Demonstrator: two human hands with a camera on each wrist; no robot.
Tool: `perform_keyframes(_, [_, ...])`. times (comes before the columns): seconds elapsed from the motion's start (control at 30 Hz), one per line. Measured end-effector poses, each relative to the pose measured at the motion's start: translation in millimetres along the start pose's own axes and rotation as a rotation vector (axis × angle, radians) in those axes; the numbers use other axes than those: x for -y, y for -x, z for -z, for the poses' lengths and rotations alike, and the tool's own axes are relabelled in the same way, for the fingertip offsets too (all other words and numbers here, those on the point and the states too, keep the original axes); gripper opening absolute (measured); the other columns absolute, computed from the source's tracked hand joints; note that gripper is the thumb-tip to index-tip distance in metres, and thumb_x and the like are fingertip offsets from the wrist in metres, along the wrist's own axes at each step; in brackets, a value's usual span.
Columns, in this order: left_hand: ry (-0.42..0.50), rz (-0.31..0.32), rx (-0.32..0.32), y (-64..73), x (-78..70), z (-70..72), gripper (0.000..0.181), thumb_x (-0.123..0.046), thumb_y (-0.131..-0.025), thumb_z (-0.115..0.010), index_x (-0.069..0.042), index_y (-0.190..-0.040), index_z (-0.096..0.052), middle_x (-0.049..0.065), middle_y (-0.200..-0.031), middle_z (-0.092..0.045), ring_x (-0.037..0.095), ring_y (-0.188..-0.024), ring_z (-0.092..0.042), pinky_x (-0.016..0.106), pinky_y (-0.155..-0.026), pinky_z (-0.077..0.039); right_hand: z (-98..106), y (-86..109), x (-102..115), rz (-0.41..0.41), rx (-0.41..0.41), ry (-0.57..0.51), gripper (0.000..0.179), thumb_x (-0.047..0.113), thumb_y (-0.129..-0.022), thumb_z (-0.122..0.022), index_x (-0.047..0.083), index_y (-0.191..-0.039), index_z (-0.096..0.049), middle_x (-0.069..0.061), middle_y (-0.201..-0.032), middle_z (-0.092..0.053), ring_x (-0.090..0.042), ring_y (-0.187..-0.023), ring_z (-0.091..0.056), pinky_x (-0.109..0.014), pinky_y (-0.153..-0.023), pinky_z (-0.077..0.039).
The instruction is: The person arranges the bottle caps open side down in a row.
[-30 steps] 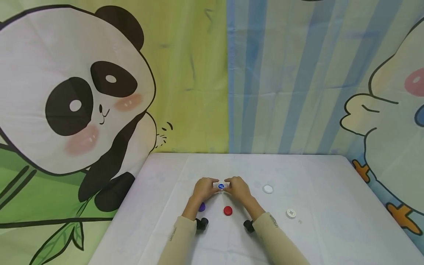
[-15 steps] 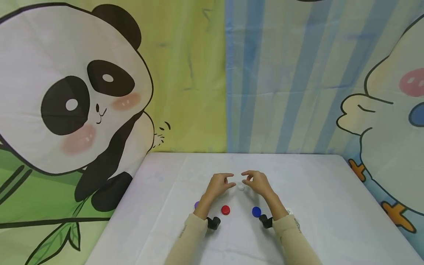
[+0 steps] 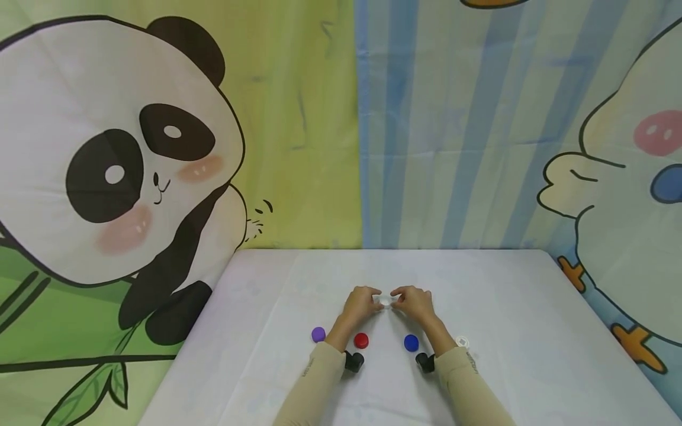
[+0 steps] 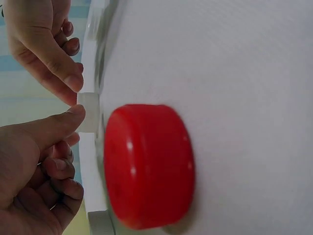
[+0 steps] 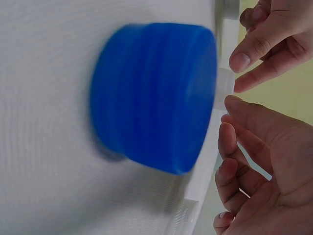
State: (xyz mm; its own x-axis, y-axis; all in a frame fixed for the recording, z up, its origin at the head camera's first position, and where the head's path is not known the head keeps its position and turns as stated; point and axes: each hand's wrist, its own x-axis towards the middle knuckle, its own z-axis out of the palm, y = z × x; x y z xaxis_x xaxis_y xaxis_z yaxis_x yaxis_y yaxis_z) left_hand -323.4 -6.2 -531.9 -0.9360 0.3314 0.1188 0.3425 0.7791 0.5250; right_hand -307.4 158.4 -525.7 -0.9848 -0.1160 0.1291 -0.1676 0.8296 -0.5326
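A white bottle cap is on the table between my two hands. My left hand pinches its left side with thumb and forefinger, and my right hand pinches the right side the same way. In the left wrist view the left thumb overlaps the edge of the white cap; the other fingers curl loosely. Closer to me are a red bottle cap, by the left wrist, and a blue bottle cap, by the right wrist.
A purple cap lies left of the left forearm. Another white cap, with a pattern inside, is partly behind the right sleeve. Black wrist cameras hang under both wrists. The white table ends at a printed curtain.
The blue cap, earlier between both hands, now lies near the right wrist. The white cap has come left to the middle. Both hands have shifted right and, since half a second ago, come down onto it.
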Motion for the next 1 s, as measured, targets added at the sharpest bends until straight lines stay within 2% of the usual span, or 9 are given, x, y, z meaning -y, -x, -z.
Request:
perform_keyframes(0.13, [-0.040, 0.013, -0.003, 0.7, 0.0, -4.7, 0.034, -0.024, -0.073, -0.074, -0.011, -0.103, -0.069, -0.002, -0.062, -0.059, 0.005, -0.051, -0.042, 0.019, -0.044, -0.034, -3.8, 0.9, -0.9, -0.010, 0.018, 0.000, 0.026, 0.021, -0.072, -0.073, 0.011, -0.097, -0.069, 0.004, -0.067, -0.062, -0.013, -0.061, -0.052, -0.036, -0.064, -0.027])
perform_keyframes(0.27, [-0.070, 0.007, -0.030, 1.0, -0.4, -6.9, 0.031, -0.026, -0.072, -0.074, -0.013, -0.100, -0.070, -0.005, -0.063, -0.059, 0.006, -0.052, -0.043, 0.020, -0.044, -0.034, -4.8, 1.0, -0.3, -0.009, 0.025, -0.007, 0.026, 0.022, -0.071, -0.074, 0.012, -0.095, -0.070, 0.004, -0.066, -0.061, -0.013, -0.060, -0.052, -0.036, -0.064, -0.027])
perform_keyframes(0.5, [-0.065, 0.002, -0.033, 0.8, -0.2, -7.3, 0.030, -0.027, -0.072, -0.074, -0.014, -0.099, -0.071, -0.007, -0.060, -0.057, 0.005, -0.052, -0.044, 0.019, -0.045, -0.035, -6.8, 1.1, -5.7, 0.008, 0.023, -0.024, 0.024, 0.024, -0.070, -0.075, 0.013, -0.091, -0.070, 0.005, -0.064, -0.058, -0.011, -0.059, -0.049, -0.035, -0.064, -0.027])
perform_keyframes(0.6, [-0.060, -0.036, -0.043, 2.0, 0.5, -6.3, 0.029, -0.028, -0.073, -0.074, -0.014, -0.099, -0.071, -0.008, -0.060, -0.055, 0.004, -0.053, -0.043, 0.018, -0.046, -0.035, -5.6, 2.2, -7.7, 0.019, 0.022, -0.047, 0.024, 0.024, -0.070, -0.075, 0.013, -0.090, -0.070, 0.005, -0.065, -0.058, -0.010, -0.060, -0.048, -0.036, -0.066, -0.029])
perform_keyframes(0.73, [-0.018, -0.120, -0.068, 6.1, 1.1, -1.7, 0.029, -0.027, -0.075, -0.072, -0.014, -0.100, -0.070, -0.008, -0.058, -0.052, 0.003, -0.053, -0.042, 0.016, -0.048, -0.034, 0.1, 6.0, -7.7, 0.053, 0.001, -0.082, 0.023, 0.025, -0.070, -0.076, 0.013, -0.090, -0.070, 0.006, -0.067, -0.059, -0.009, -0.060, -0.047, -0.036, -0.068, -0.033])
perform_keyframes(0.9, [0.061, -0.224, -0.095, 14.9, -0.8, 11.9, 0.031, -0.028, -0.078, -0.069, -0.014, -0.106, -0.067, -0.008, -0.063, -0.055, 0.002, -0.055, -0.044, 0.014, -0.051, -0.037, 15.3, 15.9, -1.0, 0.091, -0.022, -0.178, 0.025, 0.026, -0.072, -0.075, 0.013, -0.092, -0.069, 0.005, -0.072, -0.059, -0.015, -0.064, -0.047, -0.030, -0.060, -0.037])
perform_keyframes(1.0, [0.106, -0.277, -0.124, 22.2, -4.3, 23.3, 0.033, -0.029, -0.079, -0.067, -0.014, -0.109, -0.066, -0.008, -0.068, -0.057, 0.001, -0.057, -0.045, 0.013, -0.051, -0.039, 26.1, 23.4, 4.9, 0.137, -0.055, -0.225, 0.027, 0.031, -0.073, -0.073, 0.014, -0.094, -0.068, 0.005, -0.075, -0.059, -0.020, -0.072, -0.049, -0.030, -0.063, -0.038])
